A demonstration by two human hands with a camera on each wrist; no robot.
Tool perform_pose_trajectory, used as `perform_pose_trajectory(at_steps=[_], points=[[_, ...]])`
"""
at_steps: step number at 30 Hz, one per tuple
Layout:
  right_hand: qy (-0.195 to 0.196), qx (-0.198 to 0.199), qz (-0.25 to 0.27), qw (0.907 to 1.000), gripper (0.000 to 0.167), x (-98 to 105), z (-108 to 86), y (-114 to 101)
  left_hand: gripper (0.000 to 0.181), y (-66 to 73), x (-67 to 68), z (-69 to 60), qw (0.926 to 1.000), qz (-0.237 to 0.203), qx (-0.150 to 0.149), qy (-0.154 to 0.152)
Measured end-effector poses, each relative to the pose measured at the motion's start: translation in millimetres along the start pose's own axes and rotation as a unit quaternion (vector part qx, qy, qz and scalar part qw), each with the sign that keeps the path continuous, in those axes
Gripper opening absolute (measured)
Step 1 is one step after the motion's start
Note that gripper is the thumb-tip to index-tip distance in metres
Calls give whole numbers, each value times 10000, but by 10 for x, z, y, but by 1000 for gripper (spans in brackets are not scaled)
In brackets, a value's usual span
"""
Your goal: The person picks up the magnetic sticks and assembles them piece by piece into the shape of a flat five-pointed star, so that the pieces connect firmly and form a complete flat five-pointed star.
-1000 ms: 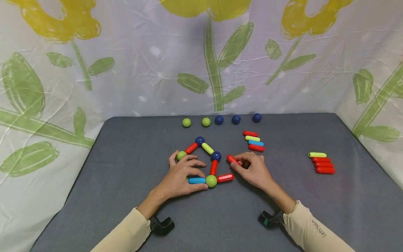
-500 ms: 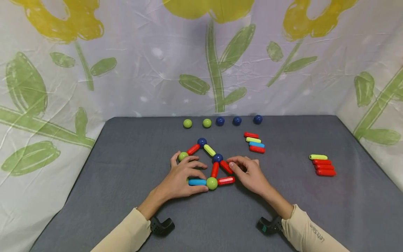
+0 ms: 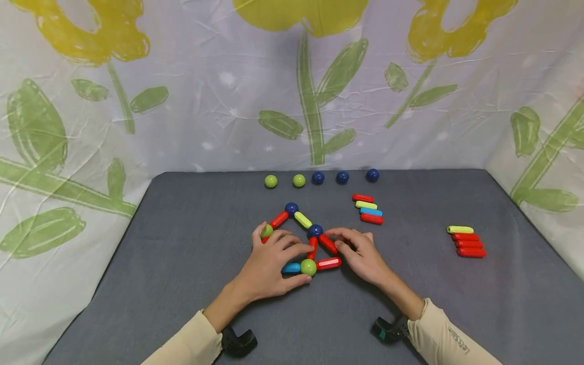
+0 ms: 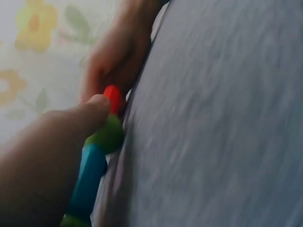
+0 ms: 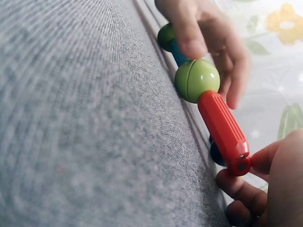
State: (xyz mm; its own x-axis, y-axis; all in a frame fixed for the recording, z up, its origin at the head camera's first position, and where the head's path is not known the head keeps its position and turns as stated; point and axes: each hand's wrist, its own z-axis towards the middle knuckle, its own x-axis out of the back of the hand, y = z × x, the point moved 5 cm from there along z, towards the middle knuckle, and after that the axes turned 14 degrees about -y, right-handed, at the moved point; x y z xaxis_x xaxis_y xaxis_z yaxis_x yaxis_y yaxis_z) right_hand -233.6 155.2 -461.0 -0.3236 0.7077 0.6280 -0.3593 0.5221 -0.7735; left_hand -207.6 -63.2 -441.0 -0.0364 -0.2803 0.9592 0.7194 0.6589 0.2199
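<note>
1. Farthest left, close against the outer fingers: left green ball (image 3: 266,231), partly covered.
2. Next, left hand (image 3: 278,263): fingers spread and lightly bent over the rods and balls, thumb beside the front green ball (image 3: 308,267). Cannot tell how firmly pressed.
3. Beneath that hand, blue rod (image 3: 290,268), long axis running crosswise into the front green ball.
4. From the front green ball up towards the navy ball (image 3: 315,231): middle red rod (image 3: 313,242), close to the left index finger.
5. Further right, the relation that matters: slanted red rod (image 3: 327,244), sloping from the navy ball down and rightward; sideways red rod (image 3: 328,263), reaching right from the front green ball. Long axes converging, free ends near each other, almost forming a corner. Cannot tell whether touching.
6. Just right of those ends, right hand (image 3: 365,257): thumb and index finger pinching the slanted red rod's free end. Clearly nearer to this corner than the left hand.
7. Beyond, well apart from both hands: spare rods (image 3: 371,211) in a small row, long axes crosswise.
</note>
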Motion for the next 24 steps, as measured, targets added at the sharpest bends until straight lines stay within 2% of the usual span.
perform_pose_trajectory(at_steps=[5, 10, 14, 18, 24], points=[[2, 62, -60, 10000, 28, 4, -9, -8, 44, 234, 17, 64, 9972, 721, 103, 142], [-73, 204, -87, 9997, 28, 0, -12, -18, 37, 345, -41, 91, 9941, 924, 519, 218], [-227, 446, -90, 9987, 30, -21, -7, -34, 29, 328, -73, 73, 9925, 864, 764, 403], [-349, 622, -70, 9974, 30, -36, -12, -46, 26, 299, -85, 66, 9935, 654, 803, 476], [-397, 600, -5, 9974, 29, -46, 1, -44, 24, 273, -89, 53, 9939, 441, 863, 529]])
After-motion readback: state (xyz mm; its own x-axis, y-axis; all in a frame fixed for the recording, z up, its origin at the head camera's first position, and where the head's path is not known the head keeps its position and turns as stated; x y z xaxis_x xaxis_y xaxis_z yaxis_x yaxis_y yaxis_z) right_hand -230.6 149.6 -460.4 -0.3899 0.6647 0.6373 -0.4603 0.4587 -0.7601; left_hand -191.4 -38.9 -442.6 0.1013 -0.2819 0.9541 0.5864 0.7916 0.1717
